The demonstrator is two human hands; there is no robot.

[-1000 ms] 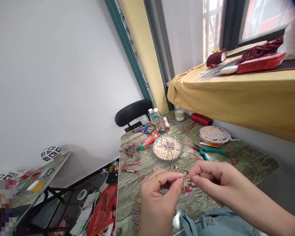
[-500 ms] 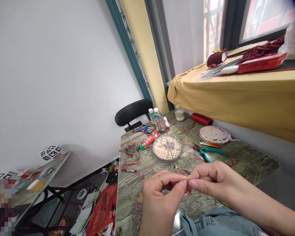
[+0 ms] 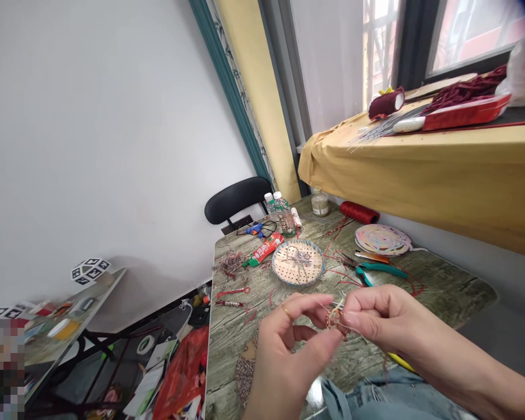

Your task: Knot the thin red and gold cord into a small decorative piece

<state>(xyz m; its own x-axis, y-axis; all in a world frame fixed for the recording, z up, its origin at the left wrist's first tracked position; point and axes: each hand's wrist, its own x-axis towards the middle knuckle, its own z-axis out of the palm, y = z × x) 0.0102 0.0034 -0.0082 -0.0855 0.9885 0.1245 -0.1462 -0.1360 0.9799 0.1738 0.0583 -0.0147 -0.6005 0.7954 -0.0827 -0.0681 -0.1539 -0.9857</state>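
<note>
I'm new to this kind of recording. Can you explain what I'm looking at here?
There's no machine here: these are a person's own bare hands. One camera, worn on the head, looks forward and down, so every picture comes from there.

On the wood-patterned table lie a shallow round basket with a blue edge, teal-handled pliers, a red spool and clear bottles.

The right hand pinches a small threaded piece between thumb and fingers. The left hand curves around its other side; whether it grips is hard to tell.
</note>
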